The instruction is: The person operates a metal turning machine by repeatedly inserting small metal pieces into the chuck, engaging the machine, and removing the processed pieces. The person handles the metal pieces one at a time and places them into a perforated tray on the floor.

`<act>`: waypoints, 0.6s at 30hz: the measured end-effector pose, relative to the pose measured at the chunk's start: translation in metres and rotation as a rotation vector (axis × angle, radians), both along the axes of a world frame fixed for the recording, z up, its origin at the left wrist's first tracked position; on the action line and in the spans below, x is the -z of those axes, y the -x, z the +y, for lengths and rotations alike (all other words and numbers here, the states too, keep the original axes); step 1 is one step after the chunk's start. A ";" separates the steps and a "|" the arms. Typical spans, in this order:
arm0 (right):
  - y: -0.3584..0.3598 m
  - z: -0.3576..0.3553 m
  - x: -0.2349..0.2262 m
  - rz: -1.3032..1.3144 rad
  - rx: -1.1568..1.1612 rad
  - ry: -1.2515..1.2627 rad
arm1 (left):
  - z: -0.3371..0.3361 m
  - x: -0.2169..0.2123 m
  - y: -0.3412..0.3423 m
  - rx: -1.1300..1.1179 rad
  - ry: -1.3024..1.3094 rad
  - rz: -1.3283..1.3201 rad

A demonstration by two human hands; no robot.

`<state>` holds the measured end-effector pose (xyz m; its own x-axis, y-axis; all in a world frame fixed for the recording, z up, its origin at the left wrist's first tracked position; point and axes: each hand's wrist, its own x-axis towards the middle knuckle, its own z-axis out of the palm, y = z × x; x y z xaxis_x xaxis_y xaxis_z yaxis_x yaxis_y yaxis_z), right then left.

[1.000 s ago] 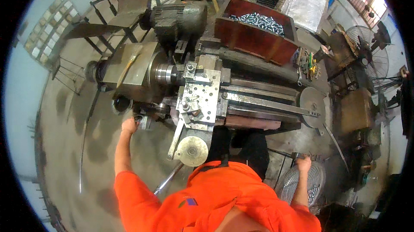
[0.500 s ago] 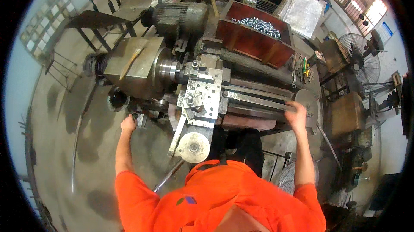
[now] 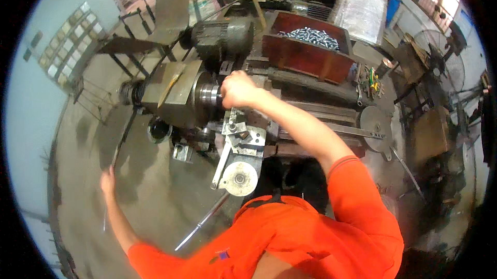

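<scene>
My left hand [image 3: 107, 179] is closed around a long thin metal rod [image 3: 123, 136] that slants down from the left end of a small lathe. My right hand [image 3: 238, 91] is closed in front of the lathe's shiny spindle nose [image 3: 208, 94]. Whatever its fingers hold is hidden from view. Just below that hand lies the steel tool slide [image 3: 253, 138] with its clamped blocks. A pale round disc [image 3: 240, 178] is at the slide's near end, beside a flat bar handle [image 3: 221, 165].
Beyond the lathe bed stands a red wooden box [image 3: 305, 59] of small shiny metal parts [image 3: 313, 37]. A brush [image 3: 170, 88] lies on the headstock [image 3: 155, 97]. An electric motor [image 3: 222, 35] sits behind it. Tools [image 3: 373, 82], a round plate [image 3: 374, 122] and a fan [image 3: 448, 66] are at right.
My right hand has left the bar at the right of the bed and reached across to the spindle. My left hand has moved left and nearer, from below the headstock onto the long rod.
</scene>
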<state>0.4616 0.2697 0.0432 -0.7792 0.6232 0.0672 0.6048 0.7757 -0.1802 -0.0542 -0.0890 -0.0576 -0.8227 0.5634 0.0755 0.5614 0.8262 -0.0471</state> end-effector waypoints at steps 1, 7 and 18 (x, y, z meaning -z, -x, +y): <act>-0.002 0.005 0.003 -0.110 0.058 -0.018 | 0.016 0.010 -0.021 0.030 -0.168 0.000; 0.007 0.005 0.002 -0.120 0.079 0.127 | 0.011 0.004 -0.088 -0.038 -0.220 -0.031; 0.002 0.008 0.009 -0.077 0.121 0.082 | 0.038 -0.020 -0.237 -0.089 -0.306 0.042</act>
